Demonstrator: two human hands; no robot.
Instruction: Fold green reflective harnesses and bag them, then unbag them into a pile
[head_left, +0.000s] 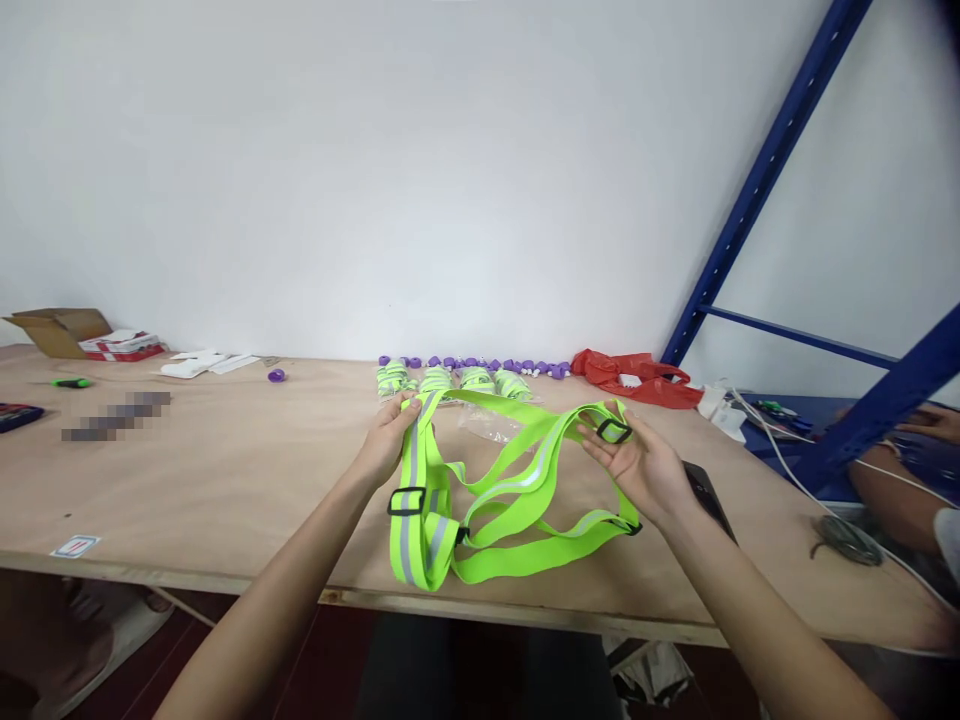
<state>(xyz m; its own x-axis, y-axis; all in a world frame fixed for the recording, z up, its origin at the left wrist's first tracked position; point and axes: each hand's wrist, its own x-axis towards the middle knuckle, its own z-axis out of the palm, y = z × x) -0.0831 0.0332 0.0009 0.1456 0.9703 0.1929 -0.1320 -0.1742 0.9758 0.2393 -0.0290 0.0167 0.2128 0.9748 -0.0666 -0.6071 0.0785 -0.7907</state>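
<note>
- Where the worktop (225,480) meets the wall at far left, a cardboard box (56,330) sits with its flaps open; what is inside cannot be seen, and a red-and-white packet (120,345) lies just beside it.
- A red plastic bag (634,375) lies crumpled at the back right, with something white showing at its mouth.
- Along the back edge runs a row of purple caps (480,364), and in front of it four rolled-up green straps (450,380) lie side by side.
- The left hand (390,435) is curled round the upper end of the neon green harness (480,510), thumb on top, pinching the doubled strap.
- The right hand (637,465) is turned palm up, fingers half open, with a strap loop and its black buckle (613,431) resting across the fingers, thumb laid on it.
- The harness is stretched between both hands, just above the worktop near its front edge; its lower loops sag onto the wood, and a second black buckle (406,501) sits on the left strap.
- A dark phone (709,495) lies beside the right wrist.
- Another person's arm (900,500) rests at far right, behind the blue rack (757,190).
</note>
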